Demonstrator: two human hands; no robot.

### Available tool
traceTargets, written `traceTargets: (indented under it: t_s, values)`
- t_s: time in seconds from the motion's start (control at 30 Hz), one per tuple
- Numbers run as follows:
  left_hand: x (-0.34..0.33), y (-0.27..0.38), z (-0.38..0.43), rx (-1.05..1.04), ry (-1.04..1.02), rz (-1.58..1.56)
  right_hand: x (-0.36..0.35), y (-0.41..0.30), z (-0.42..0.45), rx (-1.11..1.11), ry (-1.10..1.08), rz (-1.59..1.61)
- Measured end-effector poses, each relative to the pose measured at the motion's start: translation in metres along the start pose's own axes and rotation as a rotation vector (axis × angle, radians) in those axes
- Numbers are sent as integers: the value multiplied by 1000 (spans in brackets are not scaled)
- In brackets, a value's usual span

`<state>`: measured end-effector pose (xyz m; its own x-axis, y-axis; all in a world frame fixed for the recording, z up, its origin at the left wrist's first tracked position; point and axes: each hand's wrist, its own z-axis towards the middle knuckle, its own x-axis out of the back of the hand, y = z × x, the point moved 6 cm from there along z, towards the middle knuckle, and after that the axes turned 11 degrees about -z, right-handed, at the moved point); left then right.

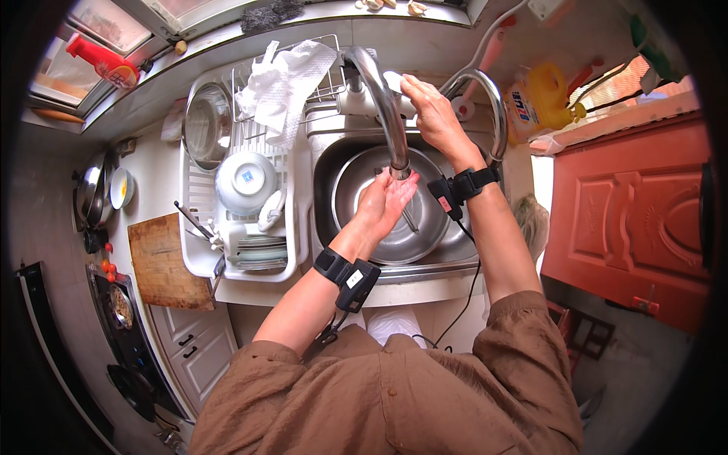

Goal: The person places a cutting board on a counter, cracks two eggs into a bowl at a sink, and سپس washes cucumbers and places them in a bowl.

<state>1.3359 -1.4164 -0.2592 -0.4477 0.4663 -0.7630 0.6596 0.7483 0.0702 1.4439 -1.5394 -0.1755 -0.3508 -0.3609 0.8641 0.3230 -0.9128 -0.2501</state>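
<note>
My left hand (382,200) is palm up with loosely extended fingers, directly beneath the spout of the curved metal faucet (391,122). It holds nothing. Below it, a round stainless steel basin (424,239) sits in the metal sink (325,207), and a thin metal rod-like piece (410,220) shows in the basin. My right hand (437,116) reaches behind the spout, fingers stretched out beside a white faucet handle (393,81). The fingers partly hide the handle, so whether they grip it is unclear. Both wrists wear black straps with small boxes.
Left of the sink stands a white dish rack (304,233) with an upturned bowl (245,183), plates (261,253) and a glass lid (207,126). White paper towel (290,85) drapes a wire rack. A wooden cutting board (165,264) lies farther left. A yellow jug (537,102) stands right.
</note>
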Motion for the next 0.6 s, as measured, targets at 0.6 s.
traceTargets:
  t_s: [0.6]
  values:
    - [6, -24, -22, -235, -126, 816, -35, -97, -157, -1071, 78, 1690]
